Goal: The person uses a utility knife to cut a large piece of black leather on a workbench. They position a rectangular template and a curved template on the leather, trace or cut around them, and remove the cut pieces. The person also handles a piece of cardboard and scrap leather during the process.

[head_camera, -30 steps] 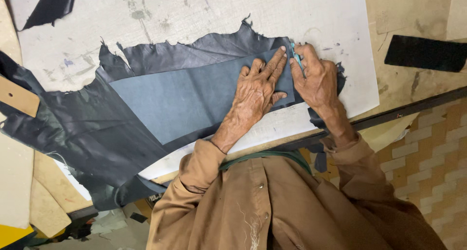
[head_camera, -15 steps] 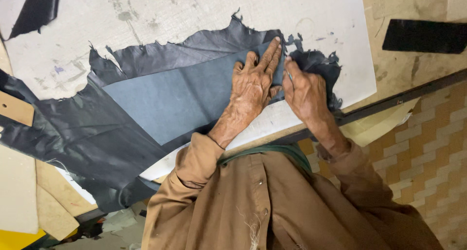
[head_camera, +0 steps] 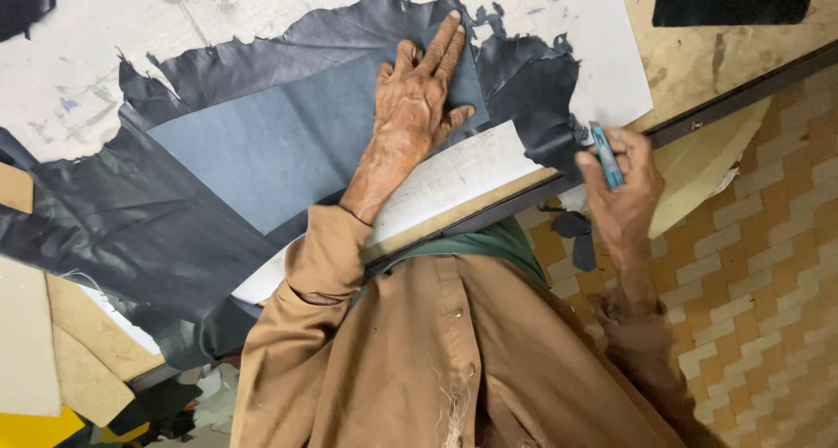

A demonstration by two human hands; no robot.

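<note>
The fingers (head_camera: pixel 441 51) of the left hand (head_camera: pixel 415 108) are spread out flat, holding nothing. They press down on a grey-blue flat pattern sheet (head_camera: pixel 288 143). That sheet lies on a big dark, shiny piece of leather with ragged edges (head_camera: pixel 113 230), on a white, scuffed cutting board (head_camera: pixel 201 12). The right hand (head_camera: pixel 621 191) is curled tight around a small blue knife (head_camera: pixel 606 154). It is off the table's edge, near the leather's torn corner, over a yellow and white brick floor (head_camera: pixel 768 265).

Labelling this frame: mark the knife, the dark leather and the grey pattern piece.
knife (head_camera: pixel 607 155), head view, blue handle.
dark leather (head_camera: pixel 131 230), head view, left fold.
grey pattern piece (head_camera: pixel 262 147), head view, its middle.
</note>
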